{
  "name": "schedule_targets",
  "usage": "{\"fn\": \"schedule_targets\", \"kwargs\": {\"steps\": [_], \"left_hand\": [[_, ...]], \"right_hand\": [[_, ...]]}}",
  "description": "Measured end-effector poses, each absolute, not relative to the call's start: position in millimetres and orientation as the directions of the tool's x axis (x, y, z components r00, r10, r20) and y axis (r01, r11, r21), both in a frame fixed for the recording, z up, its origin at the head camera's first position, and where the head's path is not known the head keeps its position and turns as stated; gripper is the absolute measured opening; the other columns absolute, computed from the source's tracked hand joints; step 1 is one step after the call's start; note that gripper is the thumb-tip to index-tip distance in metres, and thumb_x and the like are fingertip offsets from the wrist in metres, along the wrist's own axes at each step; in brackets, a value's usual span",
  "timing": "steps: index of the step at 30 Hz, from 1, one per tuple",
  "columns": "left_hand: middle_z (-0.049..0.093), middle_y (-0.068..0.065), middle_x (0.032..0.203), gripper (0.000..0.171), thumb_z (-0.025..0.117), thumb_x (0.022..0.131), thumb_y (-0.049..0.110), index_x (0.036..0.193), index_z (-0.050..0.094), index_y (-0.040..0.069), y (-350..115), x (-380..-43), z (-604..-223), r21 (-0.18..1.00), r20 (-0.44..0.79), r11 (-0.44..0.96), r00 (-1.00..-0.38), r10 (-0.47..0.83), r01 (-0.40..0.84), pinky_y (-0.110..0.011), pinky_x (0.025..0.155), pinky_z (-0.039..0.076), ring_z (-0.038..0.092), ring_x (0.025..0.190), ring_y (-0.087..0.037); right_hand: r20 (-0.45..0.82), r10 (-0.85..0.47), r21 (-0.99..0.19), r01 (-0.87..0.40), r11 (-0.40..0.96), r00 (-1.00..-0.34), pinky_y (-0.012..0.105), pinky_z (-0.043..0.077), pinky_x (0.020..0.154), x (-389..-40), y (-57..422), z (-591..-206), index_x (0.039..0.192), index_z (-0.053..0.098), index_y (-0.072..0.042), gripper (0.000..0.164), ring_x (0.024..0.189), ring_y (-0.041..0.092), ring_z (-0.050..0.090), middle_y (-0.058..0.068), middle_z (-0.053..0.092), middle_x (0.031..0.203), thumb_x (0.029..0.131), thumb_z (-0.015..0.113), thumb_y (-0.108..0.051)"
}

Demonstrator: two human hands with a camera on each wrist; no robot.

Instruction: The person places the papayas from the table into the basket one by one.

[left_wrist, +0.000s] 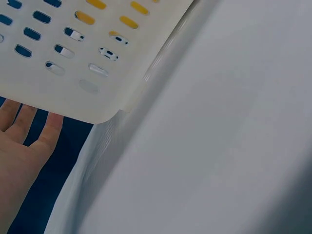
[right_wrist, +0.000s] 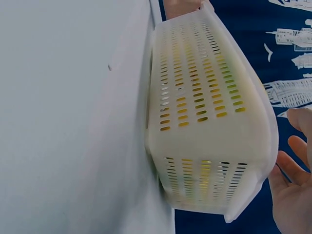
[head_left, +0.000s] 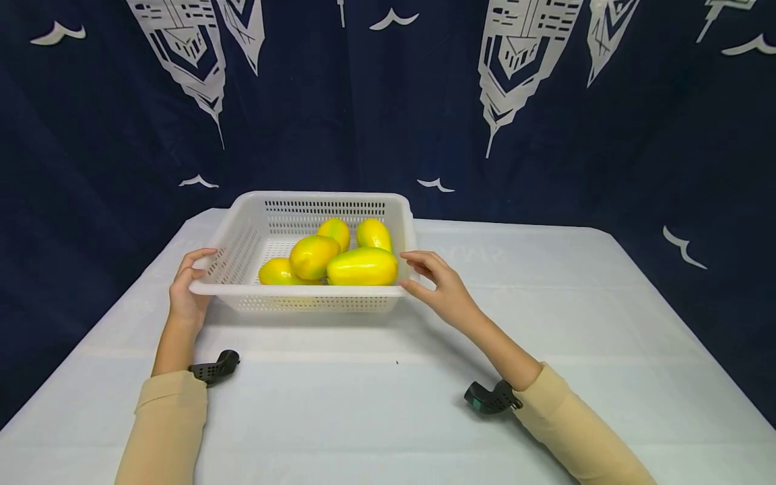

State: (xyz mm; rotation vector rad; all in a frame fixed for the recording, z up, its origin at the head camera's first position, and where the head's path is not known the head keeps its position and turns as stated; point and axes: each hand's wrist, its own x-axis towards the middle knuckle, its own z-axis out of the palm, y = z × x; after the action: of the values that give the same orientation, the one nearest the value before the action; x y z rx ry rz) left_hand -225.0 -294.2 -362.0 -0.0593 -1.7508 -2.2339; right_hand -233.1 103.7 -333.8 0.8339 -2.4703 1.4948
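Note:
A white plastic basket (head_left: pixel 242 289) with slotted walls sits on the table. Several yellow-green fruits, mango-like in look, lie inside it, among them a long one (head_left: pixel 362 267) at the near right and a rounder one (head_left: pixel 314 257) beside it. My left hand (head_left: pixel 189 293) grips the basket's left rim; in the left wrist view its fingers (left_wrist: pixel 46 136) reach under the edge. At the right rim, my right hand (head_left: pixel 445 289) curls its thumb and fingers about the edge. From the right wrist, the right thumb (right_wrist: pixel 301 119) shows above the rim, with other fingers beside it.
A white cloth (head_left: pixel 339 404) covers the table. Behind it hangs a dark blue curtain (head_left: pixel 364 121) with white building and bird prints. Black camera mounts sit at the left wrist (head_left: pixel 216 368) and the right wrist (head_left: pixel 492 397). A tiny dark speck (head_left: pixel 397 362) lies before the basket.

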Motion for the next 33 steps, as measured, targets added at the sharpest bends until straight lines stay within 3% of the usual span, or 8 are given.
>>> {"fn": "schedule_targets", "kwargs": {"steps": [6,17,33], "left_hand": [[0.042,0.009,0.121,0.040,0.025,0.082,0.009,0.105,0.055,0.024,-294.4,-225.1,-362.2,0.931,0.221,-0.247,-0.954,-0.201,0.268,-0.031,0.091,0.022,0.036,0.112,-0.010],[0.040,0.009,0.123,0.041,0.025,0.082,0.010,0.105,0.055,0.025,-295.0,-225.8,-361.9,0.940,0.212,-0.224,-0.954,-0.211,0.259,-0.032,0.093,0.022,0.035,0.114,-0.010],[0.043,0.008,0.121,0.040,0.026,0.082,0.009,0.103,0.056,0.023,-295.3,-226.2,-362.3,0.927,0.220,-0.258,-0.952,-0.212,0.272,-0.031,0.092,0.023,0.036,0.113,-0.010]], "right_hand": [[0.357,-0.384,-0.811,-0.487,0.325,-0.852,0.023,0.035,0.100,-228.9,107.7,-332.8,0.127,0.048,-0.009,0.044,0.121,0.020,0.047,0.006,0.047,0.129,0.086,0.060,-0.020],[0.362,-0.374,-0.826,-0.480,0.296,-0.854,0.024,0.036,0.099,-224.3,119.4,-328.5,0.127,0.047,-0.007,0.042,0.121,0.020,0.047,0.007,0.048,0.130,0.087,0.059,-0.017],[0.378,-0.343,-0.809,-0.487,0.329,-0.860,0.014,0.037,0.095,-222.1,143.1,-329.2,0.127,0.048,-0.008,0.039,0.120,0.019,0.047,0.008,0.049,0.130,0.090,0.054,-0.019]]}}
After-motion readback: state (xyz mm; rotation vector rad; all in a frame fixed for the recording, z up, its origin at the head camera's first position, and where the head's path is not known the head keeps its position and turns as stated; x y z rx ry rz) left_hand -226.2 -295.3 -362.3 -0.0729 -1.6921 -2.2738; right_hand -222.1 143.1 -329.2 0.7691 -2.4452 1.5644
